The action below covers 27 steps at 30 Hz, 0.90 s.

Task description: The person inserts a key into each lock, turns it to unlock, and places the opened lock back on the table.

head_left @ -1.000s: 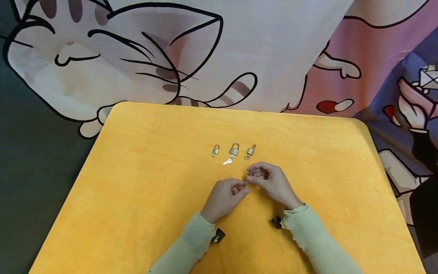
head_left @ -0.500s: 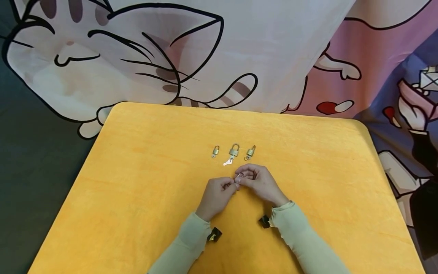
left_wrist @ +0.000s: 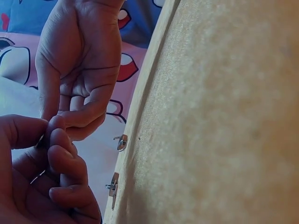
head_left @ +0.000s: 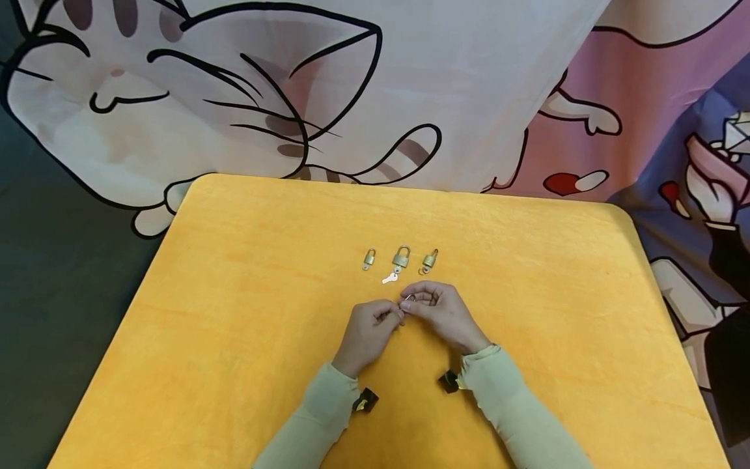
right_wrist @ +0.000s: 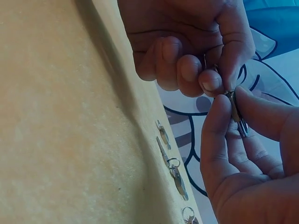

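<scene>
In the head view my right hand (head_left: pixel 442 314) pinches a small padlock (head_left: pixel 411 298) with thumb and fingertips, its shackle pointing away from my left hand. My left hand (head_left: pixel 369 329) meets it from the left. The right wrist view shows the padlock (right_wrist: pixel 235 108) edge-on between the right thumb and forefinger, while the left fingertips (right_wrist: pixel 212 83) pinch something small at its keyhole end, probably a key; fingers hide most of it. A thin metal ring (right_wrist: pixel 205 59) shows by the left fingers. Fingers nearly cover the padlock in the left wrist view.
Beyond the hands, three brass padlocks lie in a row on the yellow table (head_left: pixel 263 260): a small one (head_left: pixel 370 258), a larger one (head_left: pixel 401 260) with a silver key (head_left: pixel 390 277), and another (head_left: pixel 430 260) with a ring. A printed cloth (head_left: pixel 469 85) hangs behind the far edge.
Both hands have shifted left together, the right one more, and come closer at the padlock. The row of padlocks has stayed put. Over the last half second the hands barely move.
</scene>
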Available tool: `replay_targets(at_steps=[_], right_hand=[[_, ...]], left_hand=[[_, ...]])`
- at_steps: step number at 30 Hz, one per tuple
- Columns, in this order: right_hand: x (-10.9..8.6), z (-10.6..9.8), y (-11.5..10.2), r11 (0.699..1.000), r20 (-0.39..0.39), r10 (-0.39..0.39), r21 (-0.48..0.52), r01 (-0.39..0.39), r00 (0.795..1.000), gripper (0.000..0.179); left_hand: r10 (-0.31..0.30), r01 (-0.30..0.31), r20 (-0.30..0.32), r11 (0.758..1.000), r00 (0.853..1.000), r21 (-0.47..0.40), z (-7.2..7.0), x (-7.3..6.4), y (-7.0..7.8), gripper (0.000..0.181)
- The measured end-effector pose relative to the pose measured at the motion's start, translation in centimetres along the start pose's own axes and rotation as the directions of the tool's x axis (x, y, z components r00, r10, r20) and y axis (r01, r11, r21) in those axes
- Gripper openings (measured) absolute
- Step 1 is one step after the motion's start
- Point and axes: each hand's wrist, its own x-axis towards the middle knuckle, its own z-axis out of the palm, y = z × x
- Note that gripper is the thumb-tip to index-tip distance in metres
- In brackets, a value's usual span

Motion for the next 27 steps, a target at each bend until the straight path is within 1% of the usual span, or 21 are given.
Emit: replay_targets(at_steps=[5,9,11,16,23,27], right_hand=[[-0.08,-0.44,-0.25,0.999,-0.03,-0.011,-0.051,0.01,0.999,0.029],[-0.1,-0.54,-0.29,0.998,-0.037,-0.016,-0.068,0.013,0.999,0.029],[-0.08,-0.53,-0.27,0.998,-0.037,-0.016,-0.068,0.014,0.999,0.028],[-0.08,-0.53,-0.23,0.997,-0.044,-0.024,-0.074,0.021,0.999,0.026],[0.01,-0.4,-0.12,0.997,-0.026,-0.04,-0.066,0.038,0.999,0.027],[0.03,-0.35,-0.03,0.997,-0.027,-0.045,-0.063,0.043,0.999,0.03]], left_hand=[[0.019,-0.019,0.005,1.0,1.0,0.003,-0.01,0.0,-0.08,0.024],[0.037,-0.037,0.011,0.999,0.999,0.017,0.01,0.0,-0.23,0.022],[0.035,-0.035,0.014,0.999,0.999,0.023,0.03,-0.02,-0.33,0.022],[0.009,-0.01,0.026,1.0,1.0,0.028,0.03,-0.05,-0.44,0.022],[0.001,-0.002,0.032,0.999,0.999,0.034,0.03,-0.05,-0.39,0.02],[-0.013,0.012,0.03,1.0,0.999,0.028,0.08,-0.02,-0.39,0.018]])
